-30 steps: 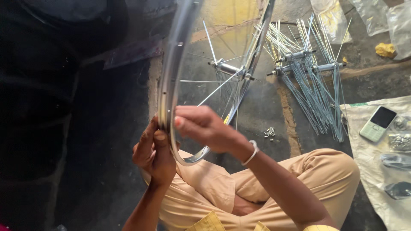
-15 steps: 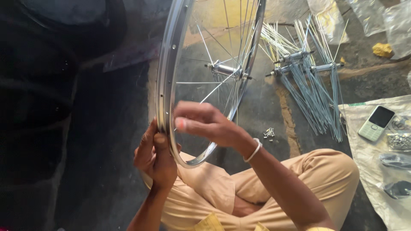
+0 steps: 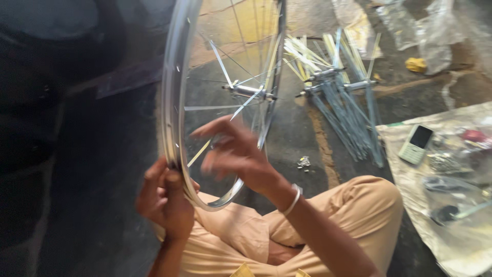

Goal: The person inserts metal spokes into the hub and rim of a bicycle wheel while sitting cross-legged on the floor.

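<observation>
While your left hand [image 3: 166,197] clamps the lower edge of the upright bicycle wheel rim [image 3: 171,102], your right hand [image 3: 238,154], fingers loosely spread and holding nothing, hovers just inside it beside a loose spoke [image 3: 205,146] running up toward the hub [image 3: 246,91].

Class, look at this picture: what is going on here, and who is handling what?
A person sits cross-legged on the floor with a bicycle wheel rim standing upright. The left hand grips the rim's lower edge. The right hand, blurred, is among the spokes near the hub. More hubs with loose spokes lie on the floor beyond.
</observation>
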